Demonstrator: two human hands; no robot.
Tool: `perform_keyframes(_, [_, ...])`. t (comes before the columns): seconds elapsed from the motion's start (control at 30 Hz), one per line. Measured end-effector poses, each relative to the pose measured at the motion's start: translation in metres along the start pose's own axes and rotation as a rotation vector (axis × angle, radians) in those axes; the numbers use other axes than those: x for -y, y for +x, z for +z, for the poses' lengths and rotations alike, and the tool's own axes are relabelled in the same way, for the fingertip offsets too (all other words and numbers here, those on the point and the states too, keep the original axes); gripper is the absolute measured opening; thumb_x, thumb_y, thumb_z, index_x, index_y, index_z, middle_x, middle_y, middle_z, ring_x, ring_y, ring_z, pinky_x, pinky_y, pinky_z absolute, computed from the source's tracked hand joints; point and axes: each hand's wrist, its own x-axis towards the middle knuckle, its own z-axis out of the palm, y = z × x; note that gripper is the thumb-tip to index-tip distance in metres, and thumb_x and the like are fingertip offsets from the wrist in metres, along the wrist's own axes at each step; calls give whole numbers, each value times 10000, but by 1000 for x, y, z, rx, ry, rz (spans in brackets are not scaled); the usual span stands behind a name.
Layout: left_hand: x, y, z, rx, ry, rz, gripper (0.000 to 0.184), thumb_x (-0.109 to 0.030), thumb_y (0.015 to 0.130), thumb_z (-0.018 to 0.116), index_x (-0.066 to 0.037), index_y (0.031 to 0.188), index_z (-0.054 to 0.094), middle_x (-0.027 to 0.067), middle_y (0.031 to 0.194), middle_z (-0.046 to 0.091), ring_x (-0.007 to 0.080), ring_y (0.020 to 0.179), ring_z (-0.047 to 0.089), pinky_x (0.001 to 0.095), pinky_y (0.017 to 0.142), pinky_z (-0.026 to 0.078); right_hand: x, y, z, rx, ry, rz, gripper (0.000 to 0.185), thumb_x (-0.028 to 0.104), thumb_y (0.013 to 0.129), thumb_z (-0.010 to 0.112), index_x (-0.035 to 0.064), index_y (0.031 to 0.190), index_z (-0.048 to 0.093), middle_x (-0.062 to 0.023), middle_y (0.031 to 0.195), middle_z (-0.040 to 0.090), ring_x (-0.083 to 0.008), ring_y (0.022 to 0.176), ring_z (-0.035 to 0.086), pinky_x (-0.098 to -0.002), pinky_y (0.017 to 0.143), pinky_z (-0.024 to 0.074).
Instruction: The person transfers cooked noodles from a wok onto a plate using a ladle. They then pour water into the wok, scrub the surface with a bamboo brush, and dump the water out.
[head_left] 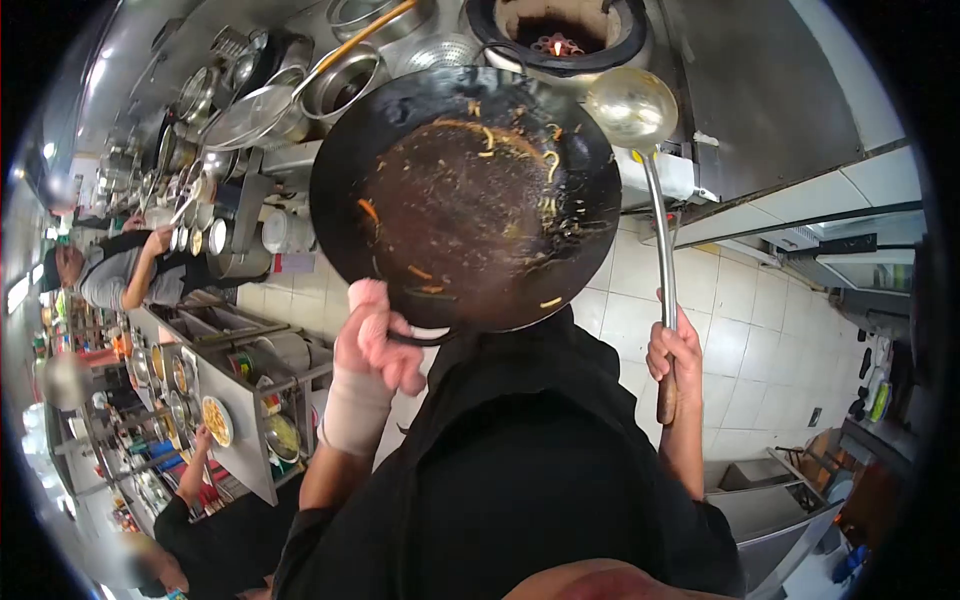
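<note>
A large dark wok [450, 220] fills the upper middle of the view, with noodle scraps, carrot strips and a wet film on its inside. My left hand [375, 345], wrapped at the wrist in a pale band [355, 408], is closed at the wok's near rim beside its loop handle [432, 334]. Pink cloth-like material [370, 308] shows at those fingers. My right hand [676, 352] grips the lower handle of a long metal ladle [632, 108]; its bowl points away from me, just right of the wok.
A burner [556, 42] with a small flame lies beyond the wok. Pots [345, 85] and a strainer [248, 118] crowd the back left. Two people work at left, one holding a plate of food [217, 421]. A steel counter [770, 90] stands at right.
</note>
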Motion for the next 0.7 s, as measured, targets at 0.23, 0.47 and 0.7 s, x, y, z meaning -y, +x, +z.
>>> perform_keyframes(0.23, [-52, 144, 56, 45, -330, -430, 242, -272, 858, 596, -159, 1051, 504, 117, 901, 494, 231, 715, 515, 346, 636, 459, 7, 40, 10, -148, 94, -129, 621, 160, 915, 594, 22, 1451, 312, 16, 602, 385, -49, 373, 363, -195, 306, 323])
perform_keyframes(0.47, [-66, 285, 99, 103, -331, -342, 126, -214, 865, 588, -101, 854, 536, 59, 725, 537, 208, 558, 527, 309, 449, 417, 17, 98, 56, -216, 55, -182, 625, 166, 909, 604, 20, 1446, 321, 19, 600, 388, -51, 370, 358, -197, 308, 320])
perform_keyframes(0.7, [-30, 415, 139, 130, -441, -333, 167, -178, 827, 616, -138, 770, 465, -10, 588, 403, 177, 380, 363, 323, 378, 370, 31, 145, 82, -245, 92, -127, 580, 89, 894, 573, 13, 1423, 349, 9, 593, 398, -59, 378, 370, -214, 322, 333])
